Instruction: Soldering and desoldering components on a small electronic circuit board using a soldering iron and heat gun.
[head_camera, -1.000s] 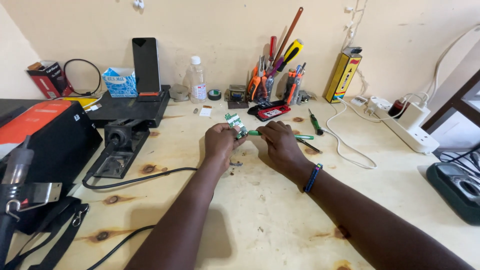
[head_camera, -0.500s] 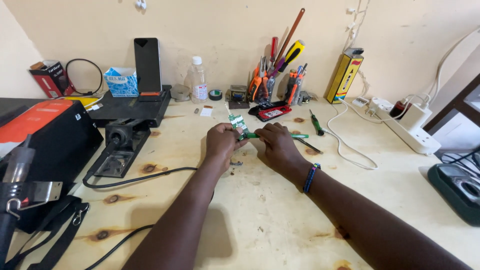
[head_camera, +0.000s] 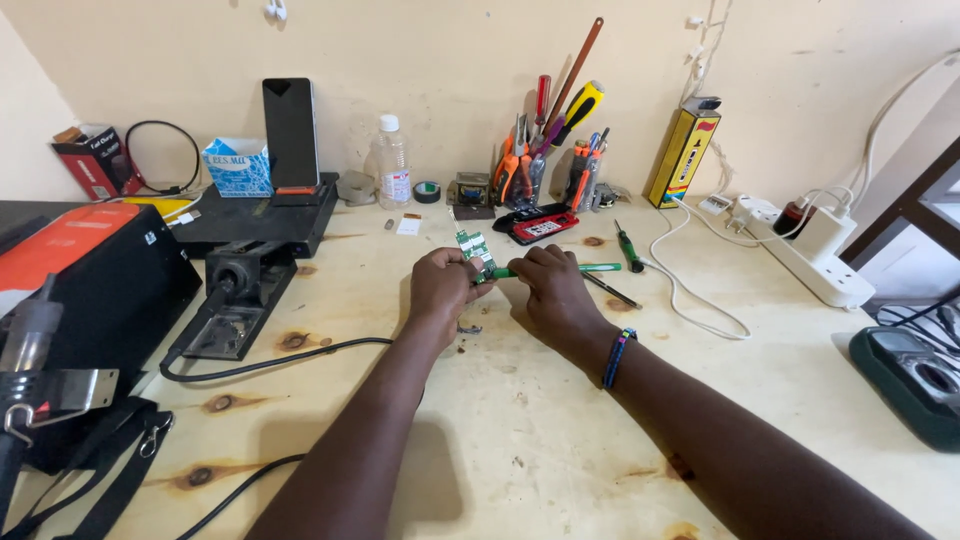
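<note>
Head view: going from the left, we see a small blue open-topped box at the far edge of the wooden bench, its contents hidden behind its wall, then a clear plastic bottle that looks about empty, and further right a tool holder crammed with pliers, screwdrivers and a long rod. Mid-bench, our left hand is curled shut around the lower end of a small green circuit board, which stands tilted just above the bench. Our right hand, just beside it, grips a green-handled screwdriver with closed fingers; its tip meets the board, though the contact point is covered by the fingers. The orange-topped case on the left and the dark green meter on the right are both cut off by the frame edges. Compared with half a second ago, both hands and the board sit in nearly the same spot, the screwdriver still lying level.
</note>
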